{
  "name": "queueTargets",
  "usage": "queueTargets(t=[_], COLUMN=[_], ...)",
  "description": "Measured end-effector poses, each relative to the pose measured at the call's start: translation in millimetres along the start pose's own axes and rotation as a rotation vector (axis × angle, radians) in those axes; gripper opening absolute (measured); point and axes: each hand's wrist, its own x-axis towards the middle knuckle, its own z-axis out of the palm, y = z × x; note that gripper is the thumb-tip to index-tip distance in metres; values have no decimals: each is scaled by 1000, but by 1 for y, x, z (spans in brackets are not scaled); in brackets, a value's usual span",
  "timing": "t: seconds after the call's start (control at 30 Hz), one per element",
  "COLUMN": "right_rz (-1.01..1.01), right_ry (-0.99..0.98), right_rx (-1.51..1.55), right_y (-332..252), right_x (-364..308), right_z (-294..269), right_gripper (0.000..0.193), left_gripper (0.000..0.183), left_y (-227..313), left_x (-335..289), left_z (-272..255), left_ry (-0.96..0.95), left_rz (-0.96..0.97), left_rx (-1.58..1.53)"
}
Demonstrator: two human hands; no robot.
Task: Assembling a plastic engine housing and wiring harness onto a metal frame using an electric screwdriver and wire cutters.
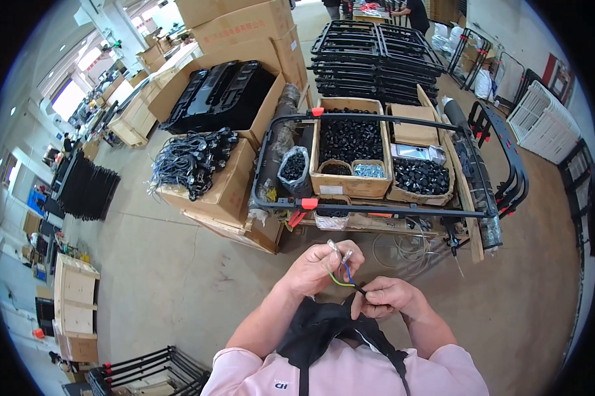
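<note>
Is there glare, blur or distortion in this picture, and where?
Head view: a bright opening at left is washed out, the glossy black panels show glare, the white pillar leans, the rim is dark; the left hand and right hand look fairly sharp.

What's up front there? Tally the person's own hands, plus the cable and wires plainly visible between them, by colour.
Bare hands: 2 (left hand, right hand)
Black cable: 1
Blue wire: 1
Yellow-green wire: 1
Total: 5
Any further strand among the fingers is too small to tell.
</note>
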Motion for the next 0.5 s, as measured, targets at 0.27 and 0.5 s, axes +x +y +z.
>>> queueTargets(t=[0.27, 0.5], right_rz=[-26, -71], right_ry=[-133, 434], right_rx=[-35, -577], right_y=[20, 20], right_x=[26, 86], right_z=[-26, -6], right_gripper=[56, 44], left_gripper=[34, 26], left_y=[15, -21], left_x=[-38, -66], left_z=[-4, -18], left_ry=[-2, 517], left_rz=[90, -21], left_rx=[54, 355])
